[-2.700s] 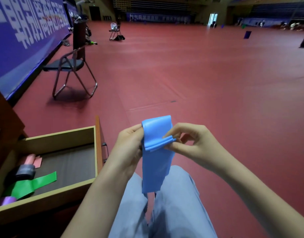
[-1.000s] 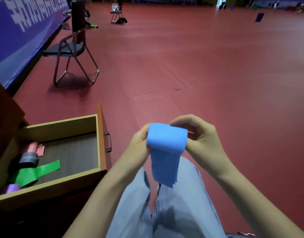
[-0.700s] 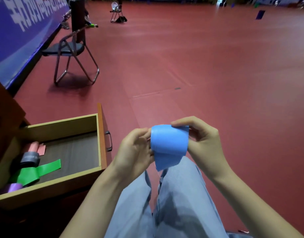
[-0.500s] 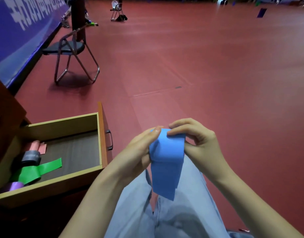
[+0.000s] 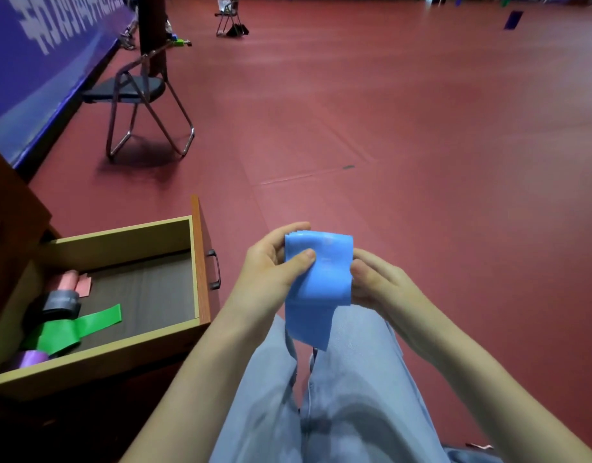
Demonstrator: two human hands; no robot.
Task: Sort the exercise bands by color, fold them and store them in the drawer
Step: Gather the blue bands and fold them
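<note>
The hanging tail of the blue exercise band (image 5: 316, 279) is getting shorter than a moment ago, so folding is likely nearing its end. Held above the lap, right of the open drawer (image 5: 121, 233), its long axis is running far-to-near, tail pointing down toward the knees. The left hand (image 5: 273, 272) and right hand (image 5: 380, 282) are pinching its sides.

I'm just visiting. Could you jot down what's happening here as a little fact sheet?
left hand: grips the blue band, thumb on its front
right hand: pinches the band's other edge
blue band: partly folded, tail hanging over the lap
drawer: open, on the person's left
in drawer: pink band, grey band, green band, purple band
behind: chair on red floor
</note>
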